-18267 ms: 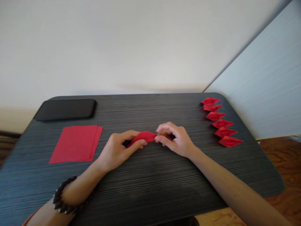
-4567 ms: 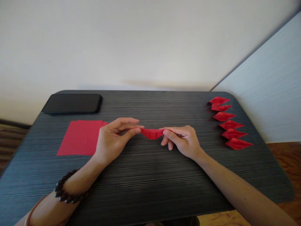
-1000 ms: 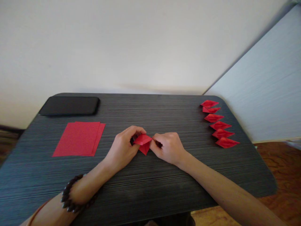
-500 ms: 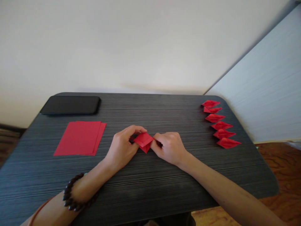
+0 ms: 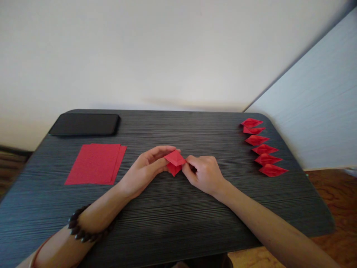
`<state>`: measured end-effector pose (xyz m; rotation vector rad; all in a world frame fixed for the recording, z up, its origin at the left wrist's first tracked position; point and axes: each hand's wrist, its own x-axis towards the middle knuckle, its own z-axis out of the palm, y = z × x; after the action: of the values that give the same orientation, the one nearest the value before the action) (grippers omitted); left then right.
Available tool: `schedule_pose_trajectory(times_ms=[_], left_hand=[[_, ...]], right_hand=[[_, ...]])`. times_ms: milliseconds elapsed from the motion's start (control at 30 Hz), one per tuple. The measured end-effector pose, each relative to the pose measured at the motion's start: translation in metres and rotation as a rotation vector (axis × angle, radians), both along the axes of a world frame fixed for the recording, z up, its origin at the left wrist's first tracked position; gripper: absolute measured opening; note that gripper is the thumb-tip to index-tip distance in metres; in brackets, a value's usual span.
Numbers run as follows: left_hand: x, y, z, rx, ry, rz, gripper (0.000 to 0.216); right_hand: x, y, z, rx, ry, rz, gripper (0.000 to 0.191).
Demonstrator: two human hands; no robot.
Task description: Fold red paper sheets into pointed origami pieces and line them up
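Note:
Between my hands is a small folded red paper (image 5: pixel 175 159), diamond-like on top with a point hanging toward me. My left hand (image 5: pixel 147 165) grips its left side, thumb in front and the other fingers stretched behind it. At the paper's right corner, my right hand (image 5: pixel 203 171) pinches with thumb and curled index finger. The back of the paper and some left fingertips are hidden.
Red paper sheets (image 5: pixel 93 163) lie stacked on the left of the dark table (image 5: pixel 167 230). Behind them rests a black phone-like slab (image 5: pixel 85 124). Several folded red paper pieces (image 5: pixel 257 140) form a column at the right edge. A wall (image 5: pixel 178 56) stands behind.
The folded paper has shifted slightly right and up, its top now tilted. My left fingers have straightened and reach farther behind it. My right hand keeps its pinch on the right corner.

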<state>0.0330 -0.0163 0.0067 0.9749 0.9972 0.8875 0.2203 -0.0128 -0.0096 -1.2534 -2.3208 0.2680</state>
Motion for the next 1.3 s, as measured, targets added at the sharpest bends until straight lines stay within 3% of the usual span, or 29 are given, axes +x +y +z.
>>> schedule_pose_trajectory(times_ms=[167, 300, 367, 500, 633, 900, 1167, 1300], left_hand=[[0.002, -0.003, -0.002, 0.127, 0.229, 0.002, 0.028], [0.000, -0.002, -0.005, 0.119, 0.212, 0.027, 0.026], [-0.001, 0.000, -0.004, 0.065, 0.144, 0.033, 0.026], [-0.003, 0.001, 0.000, -0.150, -0.055, 0.012, 0.029], [-0.006, 0.002, 0.000, -0.270, -0.189, -0.024, 0.025], [-0.010, 0.007, -0.001, -0.368, -0.364, -0.002, 0.029], [-0.005, 0.003, -0.001, -0.263, -0.203, 0.043, 0.024], [-0.002, 0.000, -0.002, -0.220, -0.169, 0.076, 0.030]], right_hand=[[-0.001, -0.003, 0.001, 0.000, 0.001, -0.011, 0.021], [0.000, -0.002, -0.001, -0.041, 0.149, 0.003, 0.014], [0.001, -0.001, -0.003, 0.012, 0.232, 0.042, 0.022], [0.003, 0.002, -0.006, 0.203, 0.273, 0.140, 0.018], [0.007, 0.003, -0.006, 0.247, 0.250, 0.161, 0.020], [0.011, 0.005, -0.003, 0.177, 0.249, 0.204, 0.027], [0.010, 0.003, -0.001, 0.160, 0.198, 0.195, 0.027], [0.007, 0.002, 0.000, -0.003, 0.297, 0.143, 0.023]])
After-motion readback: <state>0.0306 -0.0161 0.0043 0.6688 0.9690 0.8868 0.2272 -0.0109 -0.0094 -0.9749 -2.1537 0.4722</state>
